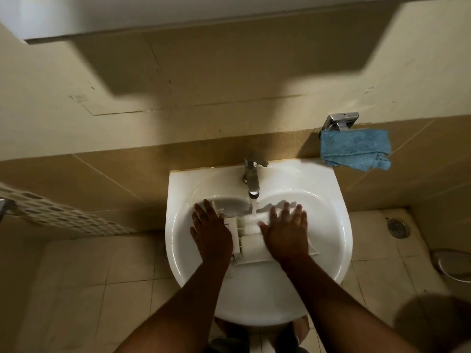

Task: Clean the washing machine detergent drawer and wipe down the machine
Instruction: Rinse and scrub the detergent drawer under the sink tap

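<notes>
Two hands steady a white plastic detergent drawer point(251, 238) in a white ceramic sink point(331, 225) under a running chrome tap point(252, 179). Left hand point(210, 230) rests flat on its end; right hand point(285, 233) presses it, fingers spread straight.

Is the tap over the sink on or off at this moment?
On. A stream of water falls from the spout of the tap onto the white detergent drawer lying in the sink.
</notes>
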`<state>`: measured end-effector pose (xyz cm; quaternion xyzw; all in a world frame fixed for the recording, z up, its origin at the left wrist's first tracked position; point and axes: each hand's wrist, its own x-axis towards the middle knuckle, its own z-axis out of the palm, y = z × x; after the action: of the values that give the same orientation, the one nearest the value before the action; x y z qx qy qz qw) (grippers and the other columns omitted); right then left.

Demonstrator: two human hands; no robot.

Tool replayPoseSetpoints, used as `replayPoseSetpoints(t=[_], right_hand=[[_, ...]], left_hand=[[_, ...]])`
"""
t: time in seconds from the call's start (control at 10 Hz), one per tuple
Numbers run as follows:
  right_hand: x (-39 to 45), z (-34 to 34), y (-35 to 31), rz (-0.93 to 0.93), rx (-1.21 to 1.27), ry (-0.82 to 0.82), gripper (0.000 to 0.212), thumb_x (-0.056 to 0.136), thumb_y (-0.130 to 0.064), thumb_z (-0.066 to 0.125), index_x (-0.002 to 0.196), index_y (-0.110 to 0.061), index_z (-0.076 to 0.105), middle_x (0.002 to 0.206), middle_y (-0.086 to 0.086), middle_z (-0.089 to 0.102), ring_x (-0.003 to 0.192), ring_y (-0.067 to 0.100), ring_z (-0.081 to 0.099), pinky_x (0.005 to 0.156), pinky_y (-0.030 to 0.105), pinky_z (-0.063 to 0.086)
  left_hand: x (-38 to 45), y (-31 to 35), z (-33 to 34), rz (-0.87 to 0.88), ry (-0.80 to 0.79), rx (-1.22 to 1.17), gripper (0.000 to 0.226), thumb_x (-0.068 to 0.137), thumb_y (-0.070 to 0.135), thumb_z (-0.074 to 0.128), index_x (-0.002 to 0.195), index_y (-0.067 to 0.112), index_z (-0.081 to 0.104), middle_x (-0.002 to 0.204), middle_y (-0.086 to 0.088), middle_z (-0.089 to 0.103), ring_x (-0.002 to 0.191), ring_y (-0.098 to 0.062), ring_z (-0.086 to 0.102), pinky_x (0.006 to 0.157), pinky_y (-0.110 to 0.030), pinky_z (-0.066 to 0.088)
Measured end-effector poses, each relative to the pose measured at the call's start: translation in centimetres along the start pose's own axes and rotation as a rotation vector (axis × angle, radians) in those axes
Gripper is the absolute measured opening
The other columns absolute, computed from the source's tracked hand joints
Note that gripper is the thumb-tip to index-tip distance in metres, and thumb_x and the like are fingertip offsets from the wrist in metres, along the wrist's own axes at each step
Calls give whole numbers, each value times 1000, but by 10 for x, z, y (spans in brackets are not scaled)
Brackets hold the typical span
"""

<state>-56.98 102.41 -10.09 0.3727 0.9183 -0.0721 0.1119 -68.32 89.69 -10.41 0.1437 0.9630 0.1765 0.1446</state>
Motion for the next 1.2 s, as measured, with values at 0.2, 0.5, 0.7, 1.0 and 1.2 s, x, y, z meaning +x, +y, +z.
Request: replayPoseSetpoints(t=[0.2, 0.5, 0.7, 1.0, 1.2], right_hand=[[12, 7, -38, -453, 5, -28, 57, 98, -45, 32, 149, -18, 32, 156, 10, 32, 141, 36, 32, 118, 49, 19], [33, -9, -10, -229, 388, 197, 28, 86, -13, 50, 102, -10, 72, 100, 14, 70, 96, 31, 66, 96, 39, 44], [38, -35, -79, 385, 1860, -372, 22, 98, 1, 45, 111, 4, 62, 104, 18, 67, 90, 21, 67, 82, 24, 57], [-41, 8, -49, -716, 240, 17, 64, 92, -17, 56, 149, -2, 31, 153, 19, 34, 143, 33, 30, 115, 52, 29], [-63, -22, -18, -777, 332, -49, 40, 97, -25, 47, 135, -13, 56, 141, 10, 52, 131, 21, 50, 110, 44, 42]], left_hand=[[0, -6, 0, -24, 11, -37, 63, 105, 33, 29, 158, 15, 1, 165, -14, 6, 152, -33, 6, 121, -56, 15], [-3, -4, 2, -27, 48, -152, 61, 106, 28, 34, 158, 12, 8, 164, -12, 13, 152, -31, 11, 123, -50, 11], [1, -13, 7, -64, 40, -562, 47, 107, 29, 30, 151, 13, 33, 148, -8, 47, 139, -24, 42, 119, -46, 30], [4, -14, -1, -344, -193, -954, 40, 102, 44, 39, 98, 20, 70, 97, -6, 73, 97, -26, 67, 89, -40, 52], [14, 1, -4, -239, -224, -701, 14, 97, 22, 55, 108, 20, 62, 93, 3, 68, 83, -12, 64, 69, -26, 50]])
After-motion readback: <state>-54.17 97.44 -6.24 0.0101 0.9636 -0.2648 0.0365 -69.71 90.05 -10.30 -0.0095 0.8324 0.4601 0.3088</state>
